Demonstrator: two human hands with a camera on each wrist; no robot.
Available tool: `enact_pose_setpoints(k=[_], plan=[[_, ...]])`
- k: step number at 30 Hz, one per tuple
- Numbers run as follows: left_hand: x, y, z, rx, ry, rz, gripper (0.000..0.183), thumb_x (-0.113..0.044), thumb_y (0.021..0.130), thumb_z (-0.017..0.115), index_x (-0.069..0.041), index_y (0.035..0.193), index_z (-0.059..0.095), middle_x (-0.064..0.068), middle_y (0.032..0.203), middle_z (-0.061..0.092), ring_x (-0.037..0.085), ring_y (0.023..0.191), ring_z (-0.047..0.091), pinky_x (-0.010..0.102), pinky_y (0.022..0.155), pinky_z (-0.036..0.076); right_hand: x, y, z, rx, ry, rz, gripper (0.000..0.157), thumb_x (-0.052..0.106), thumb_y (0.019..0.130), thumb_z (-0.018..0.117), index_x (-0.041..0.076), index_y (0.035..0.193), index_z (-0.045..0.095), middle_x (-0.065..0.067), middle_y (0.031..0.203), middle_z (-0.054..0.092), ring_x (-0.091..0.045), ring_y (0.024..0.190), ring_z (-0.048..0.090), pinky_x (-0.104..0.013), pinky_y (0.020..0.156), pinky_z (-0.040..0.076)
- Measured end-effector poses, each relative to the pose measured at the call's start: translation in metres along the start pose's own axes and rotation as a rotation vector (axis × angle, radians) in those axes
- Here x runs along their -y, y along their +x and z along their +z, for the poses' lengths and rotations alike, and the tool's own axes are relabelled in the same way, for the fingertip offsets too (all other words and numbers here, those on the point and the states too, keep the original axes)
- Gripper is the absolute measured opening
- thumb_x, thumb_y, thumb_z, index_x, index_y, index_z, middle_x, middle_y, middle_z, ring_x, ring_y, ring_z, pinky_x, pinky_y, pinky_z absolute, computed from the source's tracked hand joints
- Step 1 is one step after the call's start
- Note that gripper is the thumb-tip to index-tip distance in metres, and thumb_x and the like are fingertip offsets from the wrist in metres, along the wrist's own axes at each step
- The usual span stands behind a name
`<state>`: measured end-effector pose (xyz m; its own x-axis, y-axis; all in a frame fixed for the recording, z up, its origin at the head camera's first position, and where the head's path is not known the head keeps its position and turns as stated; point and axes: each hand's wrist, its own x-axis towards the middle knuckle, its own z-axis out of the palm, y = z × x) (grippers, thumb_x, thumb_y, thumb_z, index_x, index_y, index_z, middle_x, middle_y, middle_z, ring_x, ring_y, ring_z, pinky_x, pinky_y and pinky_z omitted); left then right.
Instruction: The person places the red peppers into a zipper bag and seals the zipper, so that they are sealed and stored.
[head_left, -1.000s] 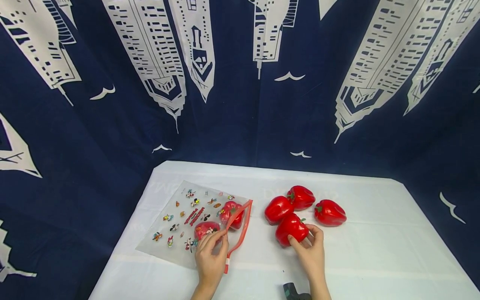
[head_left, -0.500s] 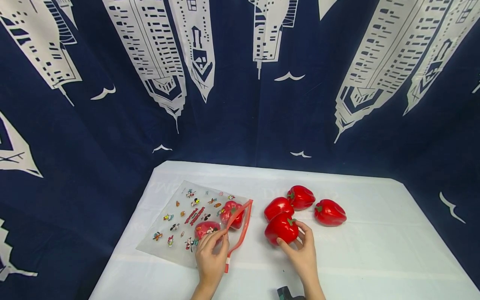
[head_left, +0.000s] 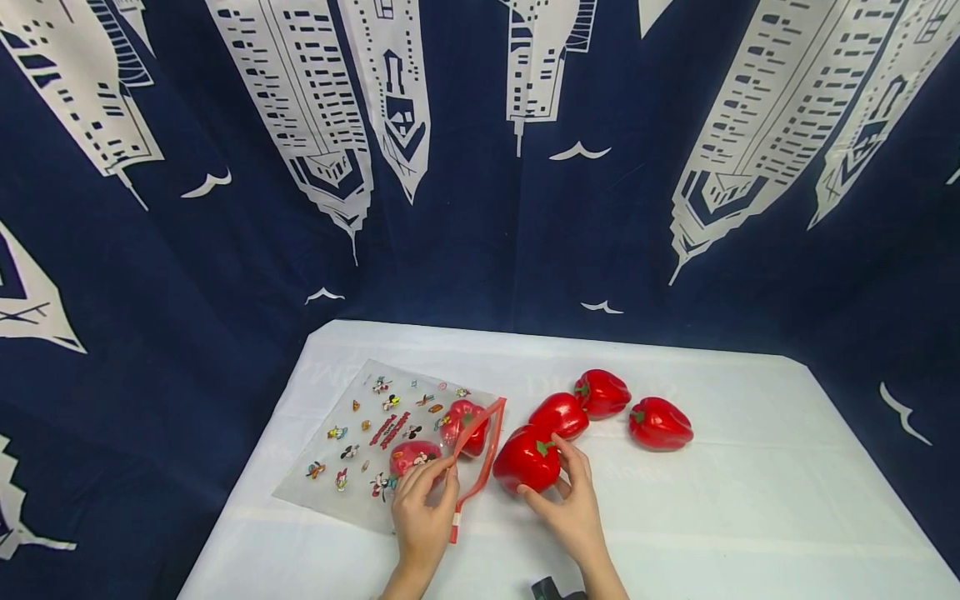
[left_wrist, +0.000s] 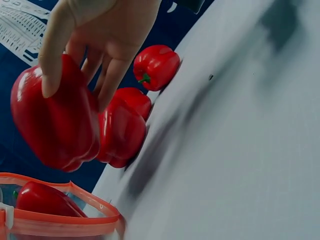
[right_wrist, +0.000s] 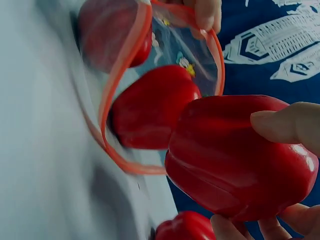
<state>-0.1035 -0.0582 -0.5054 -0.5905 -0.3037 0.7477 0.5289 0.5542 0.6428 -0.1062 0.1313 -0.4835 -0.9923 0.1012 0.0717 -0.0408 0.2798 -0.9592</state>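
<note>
My left hand (head_left: 423,510) pinches the upper edge of a clear zip bag (head_left: 330,433) with cartoon prints and an orange-red zip rim, whose mouth gapes to the right. Inside lie two red bell peppers, one near the mouth (head_left: 471,433) and one (head_left: 412,455) partly behind my left fingers. My right hand (head_left: 573,504) grips another red bell pepper (head_left: 525,460) by its stem end, just right of the opening. In the left wrist view this gripped pepper (left_wrist: 55,120) hangs above the bag's rim (left_wrist: 60,220); in the right wrist view it overlaps a bagged pepper (right_wrist: 155,110).
Three more red bell peppers lie on the white-covered table (head_left: 750,500): one close behind the gripped pepper (head_left: 561,414), one further back (head_left: 602,393), one to the right (head_left: 660,425). A dark object (head_left: 551,589) shows beside the right wrist. Navy patterned cloth (head_left: 480,250) hangs behind.
My right hand has carried the gripped pepper leftward from beside the other peppers to the bag's mouth. My left hand stays on the bag's edge.
</note>
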Motion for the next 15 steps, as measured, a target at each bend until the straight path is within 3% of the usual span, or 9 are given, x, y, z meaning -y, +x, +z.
enact_pose_setpoints(k=[9, 15], plan=[[0.000, 0.000, 0.000, 0.002, 0.002, -0.008, 0.025, 0.006, 0.070, 0.074, -0.009, 0.090, 0.074, 0.004, 0.089, 0.071, 0.017, 0.081, 0.063, 0.024, 0.074, 0.045, 0.002, -0.002, 0.019, 0.072, 0.039, -0.050, 0.076, 0.009, 0.068, 0.082, 0.008, 0.133, 0.043, -0.011, 0.133, 0.041, -0.033, 0.124, 0.040, -0.045, 0.093, 0.044], [0.000, 0.000, 0.000, 0.002, -0.012, -0.003, 0.025, 0.006, 0.070, 0.074, -0.009, 0.090, 0.074, 0.004, 0.090, 0.071, 0.018, 0.081, 0.063, 0.024, 0.075, 0.045, 0.001, -0.003, 0.029, 0.105, 0.014, -0.060, 0.076, 0.012, 0.068, 0.082, 0.012, 0.134, 0.044, -0.009, 0.134, 0.044, -0.032, 0.123, 0.042, -0.047, 0.093, 0.044]])
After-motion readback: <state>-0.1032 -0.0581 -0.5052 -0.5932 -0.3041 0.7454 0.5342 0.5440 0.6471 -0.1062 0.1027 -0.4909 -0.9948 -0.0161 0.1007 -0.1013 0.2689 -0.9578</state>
